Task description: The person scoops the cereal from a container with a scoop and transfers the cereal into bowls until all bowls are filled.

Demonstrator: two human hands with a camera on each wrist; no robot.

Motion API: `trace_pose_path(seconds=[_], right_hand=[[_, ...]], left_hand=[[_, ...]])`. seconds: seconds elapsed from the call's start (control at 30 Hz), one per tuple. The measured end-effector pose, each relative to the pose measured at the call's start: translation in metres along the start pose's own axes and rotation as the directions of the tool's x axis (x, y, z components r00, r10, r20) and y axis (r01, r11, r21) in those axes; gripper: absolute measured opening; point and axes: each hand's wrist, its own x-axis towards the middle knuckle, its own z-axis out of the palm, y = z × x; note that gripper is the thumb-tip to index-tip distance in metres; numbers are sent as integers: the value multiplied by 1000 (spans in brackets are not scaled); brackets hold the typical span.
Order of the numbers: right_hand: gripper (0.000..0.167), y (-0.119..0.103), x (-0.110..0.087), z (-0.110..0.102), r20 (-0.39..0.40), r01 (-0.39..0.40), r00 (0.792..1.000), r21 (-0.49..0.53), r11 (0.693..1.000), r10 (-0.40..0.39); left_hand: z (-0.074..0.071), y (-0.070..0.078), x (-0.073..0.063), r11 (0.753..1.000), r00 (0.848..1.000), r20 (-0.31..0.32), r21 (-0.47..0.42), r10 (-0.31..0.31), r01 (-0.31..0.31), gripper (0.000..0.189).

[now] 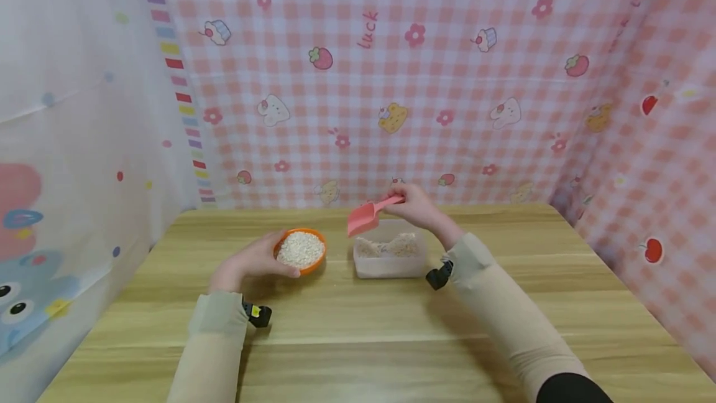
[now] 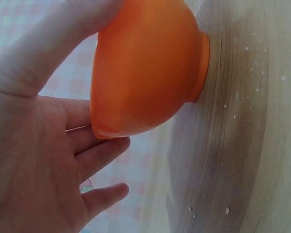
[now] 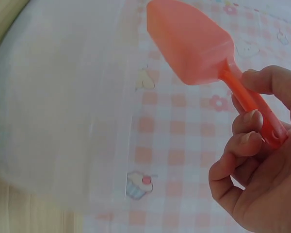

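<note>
An orange bowl full of pale flakes, which look like oats, stands on the wooden table. My left hand grips it from the left side, thumb on the near side and fingers around the far side. In the left wrist view the bowl rests on its foot. My right hand holds a pink scoop by its handle, above the container's back left, blade tilted down to the left. No flakes show on the scoop. The translucent plastic container holds more flakes, heaped at both sides.
Small crumbs lie scattered on the wooden table by the bowl. A pink checked cloth hangs behind the table. Wrist cameras are strapped over both sleeves.
</note>
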Motion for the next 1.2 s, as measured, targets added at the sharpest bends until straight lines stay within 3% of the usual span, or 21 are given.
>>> trace_pose_path(seconds=[0.37,0.57,0.8,1.2], right_hand=[[18,27,-21,-19,-28,-20,999,22,1000,21],[20,39,-29,-17,-29,-63,998,6,998,63],[17,54,-36,-11,-2,-59,998,47,997,59],[25,73,-46,-4,5,-139,990,21,990,139]], left_hand=[[-4,7,0,1000,1000,10,2,4,-4,113],[-1,3,1,1000,1000,7,-1,-2,2,114],[3,0,0,1000,1000,5,-9,-12,12,115],[0,2,-1,1000,1000,5,-12,-8,8,114]])
